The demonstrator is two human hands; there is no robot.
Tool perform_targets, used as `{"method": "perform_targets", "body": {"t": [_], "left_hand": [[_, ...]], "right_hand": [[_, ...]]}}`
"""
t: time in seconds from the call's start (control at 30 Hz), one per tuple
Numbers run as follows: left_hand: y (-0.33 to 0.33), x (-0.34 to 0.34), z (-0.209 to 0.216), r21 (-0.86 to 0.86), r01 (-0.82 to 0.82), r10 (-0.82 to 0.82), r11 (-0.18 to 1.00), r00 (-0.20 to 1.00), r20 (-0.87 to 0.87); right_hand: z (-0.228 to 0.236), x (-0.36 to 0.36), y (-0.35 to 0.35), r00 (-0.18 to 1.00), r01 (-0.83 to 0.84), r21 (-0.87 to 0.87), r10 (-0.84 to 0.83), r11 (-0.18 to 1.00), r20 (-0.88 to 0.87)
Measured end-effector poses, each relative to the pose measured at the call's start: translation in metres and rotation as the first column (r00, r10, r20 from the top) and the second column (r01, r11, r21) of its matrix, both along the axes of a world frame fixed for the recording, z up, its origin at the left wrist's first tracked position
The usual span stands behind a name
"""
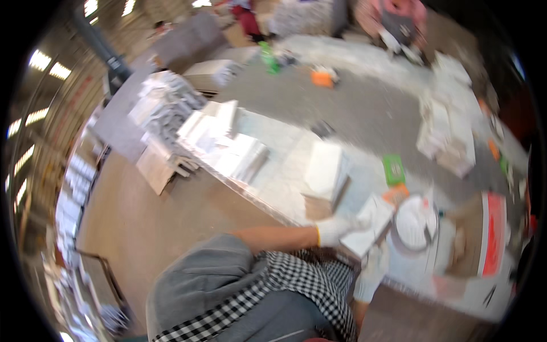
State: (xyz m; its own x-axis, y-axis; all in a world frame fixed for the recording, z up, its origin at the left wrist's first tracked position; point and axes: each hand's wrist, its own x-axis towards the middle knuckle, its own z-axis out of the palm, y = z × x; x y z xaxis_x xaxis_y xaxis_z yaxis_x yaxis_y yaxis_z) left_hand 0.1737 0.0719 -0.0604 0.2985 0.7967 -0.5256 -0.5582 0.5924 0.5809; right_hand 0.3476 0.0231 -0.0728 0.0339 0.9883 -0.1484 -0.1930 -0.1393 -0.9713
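Note:
A flat white rectangular piece (369, 224), perhaps a card or a thin stack, is tilted near the table edge in front of me. My left hand (334, 230), in a white knit glove, grips its left side. Below its lower right corner is my right hand (372, 267), also gloved, with its fingers closed at the edge. Motion blur hides the finger detail. Just left of the piece stands a taller stack of white sheets (323, 168) with a brown side. A round white tub (416, 223) stands to the right.
Green (393, 170) and orange (396, 194) packets lie beyond the tub. An open cardboard box (476, 236) with a red band is at the right. White stacks (242, 157) line the table's left end. Across the table, a gloved person (393, 28) works near another white pile (447, 137).

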Motion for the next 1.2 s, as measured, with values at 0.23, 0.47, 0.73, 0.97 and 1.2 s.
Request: {"method": "perform_targets", "body": {"t": [0.23,0.47,0.73,0.97,1.2], "left_hand": [[0.005,0.002,0.014,0.210,0.055,-0.006,0.976,0.973,-0.230],[-0.004,-0.002,0.021,0.227,0.039,-0.024,0.973,0.997,-0.073],[-0.013,-0.005,0.050,-0.047,0.063,-0.060,0.997,0.997,0.051],[-0.038,0.017,0.056,0.038,-0.069,0.073,0.997,0.993,-0.095],[0.016,-0.018,0.028,0.018,-0.059,0.060,0.998,0.997,-0.055]], "right_hand": [[0.013,-0.010,0.017,0.988,-0.007,0.006,0.008,1.000,-0.154],[0.010,-0.006,0.011,0.985,-0.029,-0.037,0.023,0.999,-0.174],[-0.002,0.017,-0.007,0.956,-0.211,-0.041,0.215,0.977,0.202],[0.050,0.017,-0.037,0.971,-0.235,-0.089,0.229,0.968,-0.071],[0.028,-0.010,-0.015,0.936,-0.346,-0.096,0.336,0.933,-0.108]]}}
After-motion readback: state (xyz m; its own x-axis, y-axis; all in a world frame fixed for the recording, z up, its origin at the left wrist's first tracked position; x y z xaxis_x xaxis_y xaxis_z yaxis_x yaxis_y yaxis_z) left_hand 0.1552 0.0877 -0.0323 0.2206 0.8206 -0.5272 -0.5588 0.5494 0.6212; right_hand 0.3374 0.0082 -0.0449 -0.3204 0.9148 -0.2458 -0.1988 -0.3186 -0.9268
